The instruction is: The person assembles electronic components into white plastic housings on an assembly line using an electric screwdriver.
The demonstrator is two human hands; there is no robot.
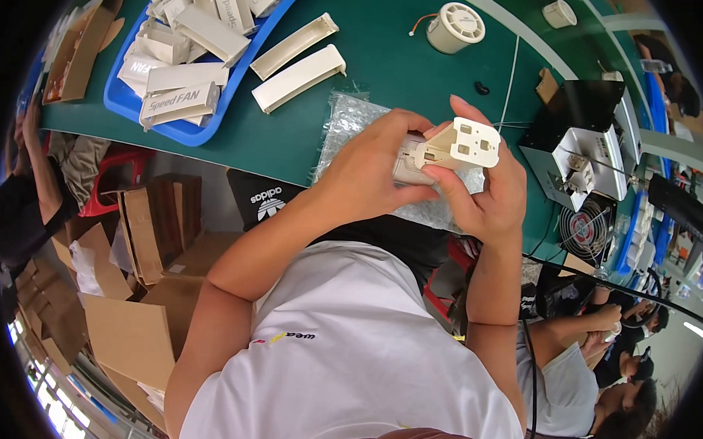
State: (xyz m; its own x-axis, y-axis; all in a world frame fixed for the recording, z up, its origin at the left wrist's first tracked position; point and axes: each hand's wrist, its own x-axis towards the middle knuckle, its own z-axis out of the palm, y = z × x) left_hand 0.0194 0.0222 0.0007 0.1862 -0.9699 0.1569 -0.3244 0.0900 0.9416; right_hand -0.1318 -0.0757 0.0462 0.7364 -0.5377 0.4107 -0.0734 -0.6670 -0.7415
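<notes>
Above the near edge of the green table, both hands grip a white plastic housing [441,147]. It has a flat end plate with several square cutouts, and its hollow inner side shows. My left hand [369,164] is closed around its left part, the thumb along the lower side. My right hand [493,190] is closed on its right part, thumb below and fingers behind the end plate. The palms and fingers hide much of the housing. Beneath the hands lies a sheet of bubble wrap [343,122].
A blue tray [236,84] piled with white plastic shells stands at the far left, two trough-shaped shells [301,78] beside it. Farther back sits a round white fan unit [456,28] with a red wire. A metal device [582,162] and a cooling fan [585,228] stand at right.
</notes>
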